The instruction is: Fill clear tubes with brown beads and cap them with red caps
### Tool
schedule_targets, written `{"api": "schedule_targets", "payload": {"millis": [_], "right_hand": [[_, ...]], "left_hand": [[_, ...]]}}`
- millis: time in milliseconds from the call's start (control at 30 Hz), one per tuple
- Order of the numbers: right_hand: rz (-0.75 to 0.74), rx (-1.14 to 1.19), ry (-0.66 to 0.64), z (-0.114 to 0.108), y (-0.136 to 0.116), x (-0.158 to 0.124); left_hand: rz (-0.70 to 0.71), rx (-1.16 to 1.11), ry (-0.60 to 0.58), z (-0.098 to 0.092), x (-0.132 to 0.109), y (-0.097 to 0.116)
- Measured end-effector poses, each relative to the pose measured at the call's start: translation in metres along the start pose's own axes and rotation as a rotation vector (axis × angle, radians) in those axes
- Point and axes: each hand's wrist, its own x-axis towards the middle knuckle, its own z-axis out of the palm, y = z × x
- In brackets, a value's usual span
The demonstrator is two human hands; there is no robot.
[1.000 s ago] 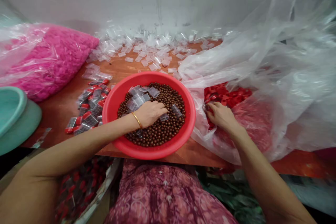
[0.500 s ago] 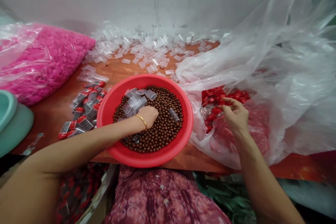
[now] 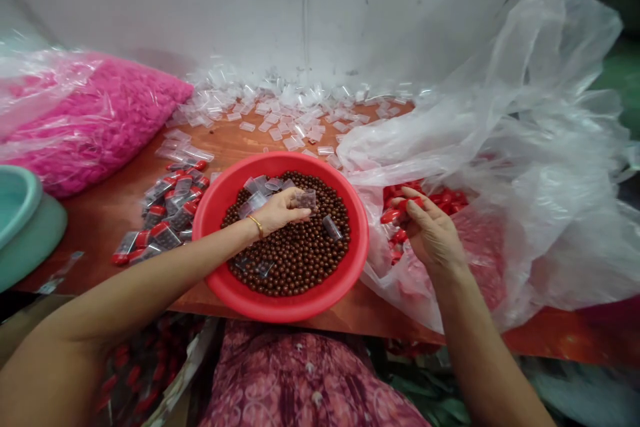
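My left hand (image 3: 281, 210), with a gold bangle at the wrist, grips a small clear plastic container (image 3: 306, 199) over the red basin (image 3: 280, 310). Brown beads (image 3: 295, 260) fill the basin's bottom, and several clear containers (image 3: 254, 203) lie on top of them. To the right, my right hand (image 3: 433, 230) pinches a red cap (image 3: 396, 213) at its fingertips, above an opened clear bag (image 3: 380, 267) of red caps (image 3: 447, 200). Whether the held container has beads inside is hard to tell.
Red-capped containers of beads (image 3: 167, 213) are piled left of the basin. Loose clear containers (image 3: 290, 120) spread along the wall. A bag of pink pieces (image 3: 100, 120) and a green tub (image 3: 35, 233) stand at left. A box of capped containers (image 3: 145, 367) sits below the table edge.
My left hand has come up from the beads with a clear container now showing in its fingers. My right hand has shifted left and a red cap is now visible in its grip.
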Motion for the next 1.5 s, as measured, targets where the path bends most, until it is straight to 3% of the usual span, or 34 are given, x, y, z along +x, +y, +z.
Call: {"api": "schedule_targets", "payload": {"millis": [167,333,433,533,633,700,900,1033,1167,1300,1500], "right_hand": [[-0.008,-0.046,-0.186,0.043,-0.015,-0.013],[0.057,-0.218,-0.456,0.081,-0.018,-0.018],[-0.003,-0.324,-0.434,0.087,-0.009,-0.013],[-0.029,-0.397,-0.367,0.084,0.001,-0.008],[-0.023,-0.400,-0.336,0.080,0.007,-0.008],[-0.038,-0.393,-0.321,0.080,0.010,-0.011],[-0.086,-0.403,-0.254,0.084,0.010,-0.018],[-0.032,-0.279,-0.212,0.082,0.007,-0.016],[0.069,-0.115,-0.270,0.082,0.003,-0.015],[0.054,-0.099,-0.353,0.086,0.000,-0.017],[-0.060,-0.319,-0.429,0.091,0.002,-0.020]], "left_hand": [[-0.008,-0.106,-0.069,0.005,-0.025,0.009],[0.045,-0.133,-0.125,0.012,-0.033,0.009],[-0.062,-0.019,-0.092,0.010,-0.033,0.008],[-0.294,0.194,0.027,0.005,-0.030,0.003],[-0.478,0.325,0.111,0.007,-0.018,-0.004],[-0.513,0.331,0.118,0.011,-0.004,-0.009],[-0.401,0.197,0.116,0.018,0.026,-0.010],[-0.177,0.002,0.009,0.008,0.014,0.003],[0.024,-0.139,-0.102,0.002,-0.005,0.011],[0.035,-0.162,-0.175,0.008,-0.018,0.015],[0.057,-0.053,-0.248,0.019,-0.025,0.018]]}}
